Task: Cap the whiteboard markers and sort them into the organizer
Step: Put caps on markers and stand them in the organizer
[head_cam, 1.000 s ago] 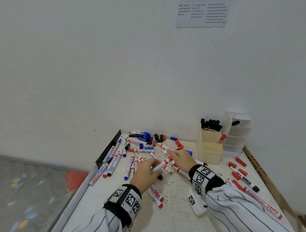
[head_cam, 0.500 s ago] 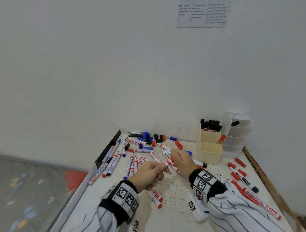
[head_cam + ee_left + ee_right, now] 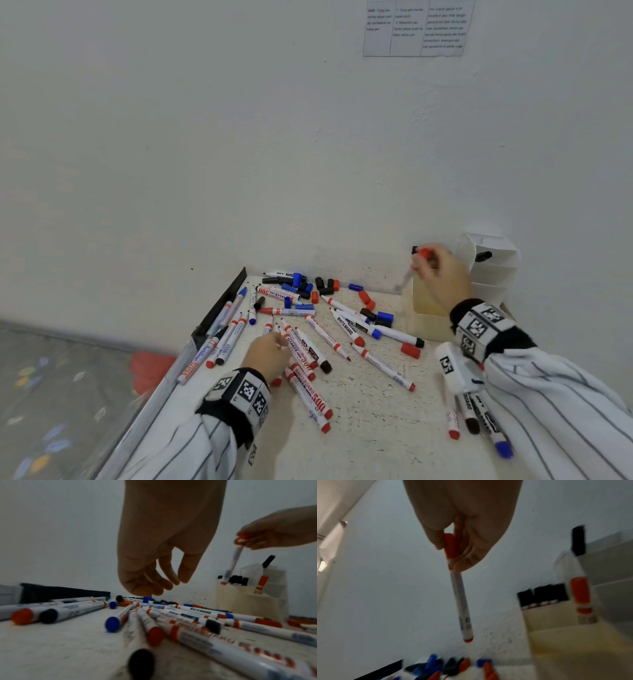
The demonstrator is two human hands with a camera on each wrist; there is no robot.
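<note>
My right hand (image 3: 462,524) pinches a capped red marker (image 3: 459,592) by its cap, axis near-vertical, just left of the organizer (image 3: 428,318); left hand (image 3: 270,356) loose, empty, well away.

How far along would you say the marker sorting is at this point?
Early. Done: black markers and one red marker stand in the organizer. In hand: the right hand holds a capped red marker beside it. Left: many markers and loose caps near the left hand.

Glossy plastic markers (image 3: 382,365) on a matt, speckled tabletop (image 3: 370,428).
</note>
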